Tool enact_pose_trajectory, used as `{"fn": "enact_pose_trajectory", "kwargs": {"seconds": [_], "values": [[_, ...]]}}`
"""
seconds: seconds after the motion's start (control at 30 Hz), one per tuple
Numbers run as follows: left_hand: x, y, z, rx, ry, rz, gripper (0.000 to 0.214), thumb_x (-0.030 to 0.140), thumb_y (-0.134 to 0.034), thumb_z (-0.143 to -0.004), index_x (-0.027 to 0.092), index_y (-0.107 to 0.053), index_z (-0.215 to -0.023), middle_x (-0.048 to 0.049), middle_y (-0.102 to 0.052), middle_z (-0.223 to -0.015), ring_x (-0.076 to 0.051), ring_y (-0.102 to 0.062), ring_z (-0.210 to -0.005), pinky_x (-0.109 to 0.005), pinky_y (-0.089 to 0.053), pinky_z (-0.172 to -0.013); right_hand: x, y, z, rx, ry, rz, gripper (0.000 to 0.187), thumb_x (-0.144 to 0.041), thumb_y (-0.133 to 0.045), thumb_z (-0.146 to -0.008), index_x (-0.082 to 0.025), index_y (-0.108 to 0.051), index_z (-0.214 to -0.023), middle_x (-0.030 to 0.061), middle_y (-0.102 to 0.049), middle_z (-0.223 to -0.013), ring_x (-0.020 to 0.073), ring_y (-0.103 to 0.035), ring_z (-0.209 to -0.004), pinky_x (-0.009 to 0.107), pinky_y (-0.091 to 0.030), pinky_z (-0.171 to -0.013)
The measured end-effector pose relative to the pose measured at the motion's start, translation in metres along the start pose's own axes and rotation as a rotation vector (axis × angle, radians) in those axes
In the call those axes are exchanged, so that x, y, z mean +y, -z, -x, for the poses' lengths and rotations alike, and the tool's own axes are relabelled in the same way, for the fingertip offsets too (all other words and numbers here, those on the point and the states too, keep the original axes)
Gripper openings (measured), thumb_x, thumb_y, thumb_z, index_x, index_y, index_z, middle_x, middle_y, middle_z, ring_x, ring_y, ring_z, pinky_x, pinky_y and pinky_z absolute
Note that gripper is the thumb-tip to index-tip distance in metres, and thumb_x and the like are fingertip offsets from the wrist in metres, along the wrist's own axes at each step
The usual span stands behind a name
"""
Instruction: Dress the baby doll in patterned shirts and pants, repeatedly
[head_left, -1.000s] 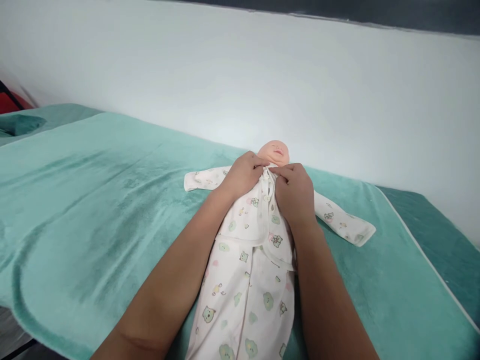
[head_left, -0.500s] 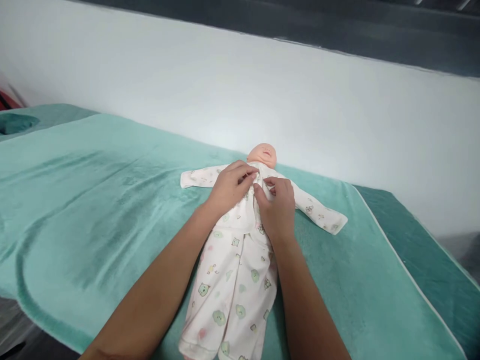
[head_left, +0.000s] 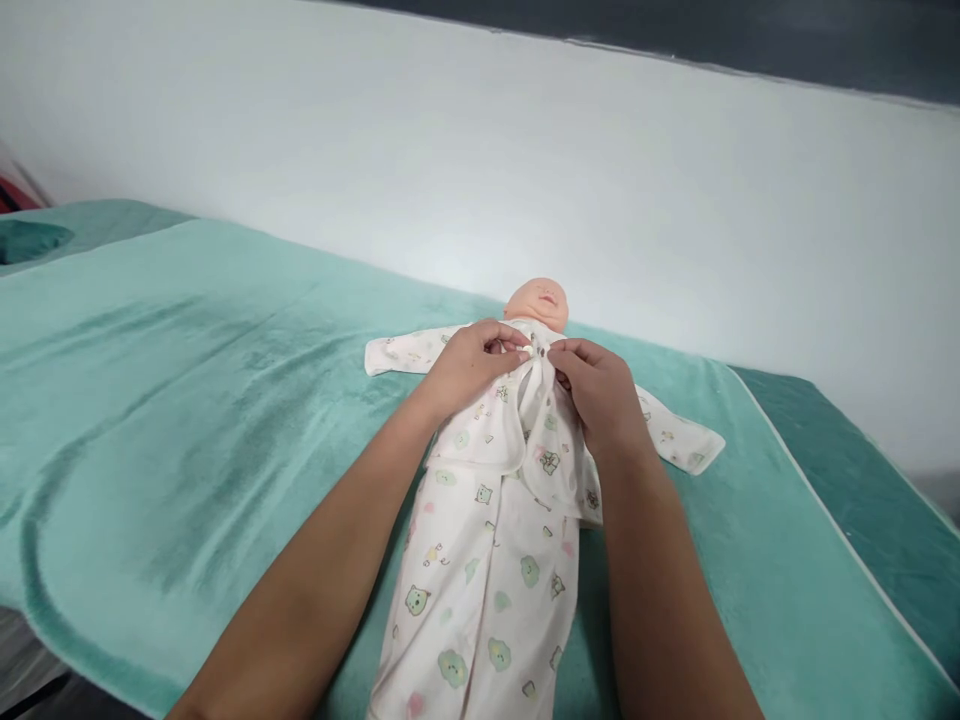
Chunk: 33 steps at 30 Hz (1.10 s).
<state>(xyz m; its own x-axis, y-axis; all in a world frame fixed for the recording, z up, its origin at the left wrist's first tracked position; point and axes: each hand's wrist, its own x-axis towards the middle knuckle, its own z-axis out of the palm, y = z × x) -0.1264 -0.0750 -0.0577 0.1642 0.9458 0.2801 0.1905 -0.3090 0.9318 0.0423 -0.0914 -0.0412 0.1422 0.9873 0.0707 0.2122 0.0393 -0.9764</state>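
A baby doll (head_left: pixel 541 303) lies on its back, head away from me, sleeves spread to both sides. It wears a white printed baby shirt (head_left: pixel 480 432) and matching printed trousers (head_left: pixel 480 600). My left hand (head_left: pixel 480 365) pinches the left front edge of the shirt near the neck, where a small pale fastener shows at the fingertips. Just across from it, my right hand (head_left: pixel 600 385) pinches the right front edge. The two edges are slightly apart at the chest, and below them the front panels hang open over the trousers' waist.
A light green plush blanket (head_left: pixel 225 420) lies under the doll, over a darker green cover (head_left: pixel 855 470) seen at the right. A white wall (head_left: pixel 450 160) rises behind the doll's head. Dark green fabric (head_left: pixel 34 240) lies at the far left.
My right hand has moved right, drawing the right shirt edge away from the left one. The front gap is wider now, and both hands pinch the edges near the neck.
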Motion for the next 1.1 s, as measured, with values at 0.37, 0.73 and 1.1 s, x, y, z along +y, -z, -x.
{"fn": "enact_pose_trajectory", "kwargs": {"seconds": [0.37,0.73,1.1], "values": [[0.008,-0.003,0.000,-0.029,0.113,0.118,0.015,0.035,-0.067,-0.085,0.020,-0.066,-0.087,0.0029,-0.053,-0.071,-0.009,-0.042,-0.054,-0.025,-0.031,-0.049,0.002,-0.007,0.003,-0.008,0.018,-0.160,0.011,-0.029,-0.071,-0.072,-0.021,-0.067,-0.077,-0.0067,-0.047,-0.061,0.0084,-0.035,-0.053,0.023,-0.029,-0.049],[0.017,-0.015,0.001,0.034,0.091,0.219,0.015,0.032,-0.065,-0.084,0.017,-0.065,-0.081,0.0009,-0.059,-0.073,-0.010,-0.046,-0.062,-0.025,-0.035,-0.057,0.010,-0.003,0.001,-0.039,0.010,-0.291,0.021,-0.039,-0.077,-0.073,-0.022,-0.069,-0.083,-0.0061,-0.050,-0.065,0.0086,-0.040,-0.055,0.022,-0.033,-0.050],[0.017,-0.015,0.002,0.056,0.089,0.257,0.005,0.022,-0.065,-0.083,0.019,-0.060,-0.083,0.0001,-0.061,-0.076,-0.010,-0.049,-0.062,-0.025,-0.035,-0.057,0.008,0.000,0.002,-0.059,0.059,-0.107,0.027,-0.043,-0.077,-0.074,-0.022,-0.072,-0.090,-0.0027,-0.065,-0.077,0.0113,-0.051,-0.062,0.024,-0.041,-0.055]]}}
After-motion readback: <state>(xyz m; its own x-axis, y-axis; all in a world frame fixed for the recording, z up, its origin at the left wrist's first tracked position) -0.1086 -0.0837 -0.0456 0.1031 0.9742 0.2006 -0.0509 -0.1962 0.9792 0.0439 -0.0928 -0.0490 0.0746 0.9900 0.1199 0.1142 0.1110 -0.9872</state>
